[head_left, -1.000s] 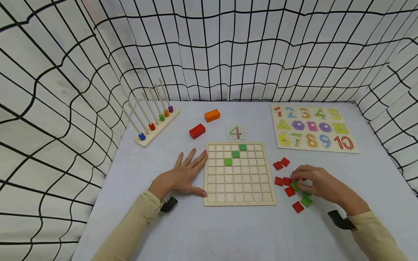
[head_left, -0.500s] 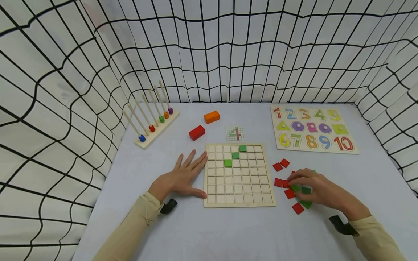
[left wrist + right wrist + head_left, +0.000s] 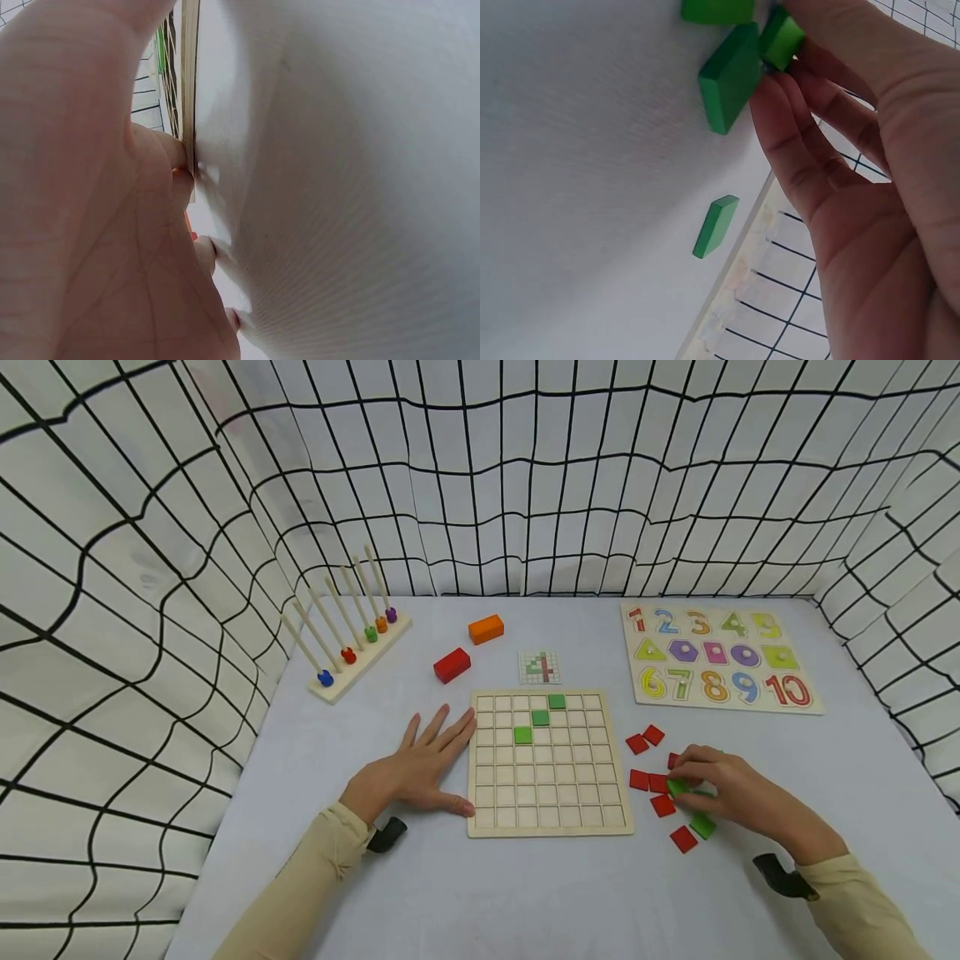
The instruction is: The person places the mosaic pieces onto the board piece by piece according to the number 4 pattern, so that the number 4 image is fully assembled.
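My left hand (image 3: 416, 777) lies with spread, straight fingers at the left edge of a wooden grid board (image 3: 551, 781). In the left wrist view, its fingertips (image 3: 184, 184) touch the board's edge. Three green tiles (image 3: 522, 735) sit in a diagonal line in the board's upper cells. Right of the board, my right hand (image 3: 738, 789) pinches a small green square tile (image 3: 781, 39) between thumb and fingers. A darker green tile (image 3: 730, 79) stands out close to those fingertips, and another green tile (image 3: 715, 226) lies farther off. Several red tiles (image 3: 662, 806) lie around this hand, some partly hidden by it.
A small pattern card (image 3: 539, 667) lies behind the board, near a red block (image 3: 452, 665) and an orange block (image 3: 486, 629). At the back left stands a peg rack (image 3: 360, 660) with coloured beads; a number puzzle (image 3: 720, 656) lies back right. Black netting (image 3: 487, 493) surrounds the table.
My right hand has shifted slightly among the tiles, first over the green ones and then back, uncovering a green tile at its near side. My left hand stays at the board.
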### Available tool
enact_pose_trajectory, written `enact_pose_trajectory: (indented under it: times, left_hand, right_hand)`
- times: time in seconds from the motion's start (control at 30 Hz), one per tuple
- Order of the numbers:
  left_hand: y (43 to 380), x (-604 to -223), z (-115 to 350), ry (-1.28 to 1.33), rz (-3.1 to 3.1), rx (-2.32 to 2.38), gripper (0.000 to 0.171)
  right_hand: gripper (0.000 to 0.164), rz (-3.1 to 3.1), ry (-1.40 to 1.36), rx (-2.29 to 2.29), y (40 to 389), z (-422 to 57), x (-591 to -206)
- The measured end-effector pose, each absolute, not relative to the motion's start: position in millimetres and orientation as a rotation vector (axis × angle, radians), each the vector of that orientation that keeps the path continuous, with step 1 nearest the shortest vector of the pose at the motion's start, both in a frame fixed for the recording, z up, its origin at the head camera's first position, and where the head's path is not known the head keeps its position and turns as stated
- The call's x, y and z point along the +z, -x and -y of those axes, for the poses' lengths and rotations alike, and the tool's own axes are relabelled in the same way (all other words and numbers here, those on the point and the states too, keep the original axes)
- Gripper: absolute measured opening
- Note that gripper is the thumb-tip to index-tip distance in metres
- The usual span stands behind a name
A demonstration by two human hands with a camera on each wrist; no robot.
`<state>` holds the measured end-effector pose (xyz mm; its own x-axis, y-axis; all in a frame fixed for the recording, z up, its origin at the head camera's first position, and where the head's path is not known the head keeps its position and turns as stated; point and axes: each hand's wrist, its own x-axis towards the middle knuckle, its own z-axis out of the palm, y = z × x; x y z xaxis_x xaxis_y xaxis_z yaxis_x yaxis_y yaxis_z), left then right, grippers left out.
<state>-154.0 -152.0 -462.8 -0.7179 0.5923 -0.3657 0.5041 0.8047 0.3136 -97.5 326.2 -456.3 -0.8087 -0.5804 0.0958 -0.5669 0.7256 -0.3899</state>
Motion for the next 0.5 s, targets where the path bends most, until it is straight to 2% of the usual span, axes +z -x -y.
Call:
enact_pose_trajectory:
  times: [0.5]
  left_hand:
    - [153.6,-462.2,152.9,-0.831,-2.542,0.278,0.131]
  right_hand:
    - [0.038,-2.897,0.986,-0.700,97.3,-328.4,-461.6]
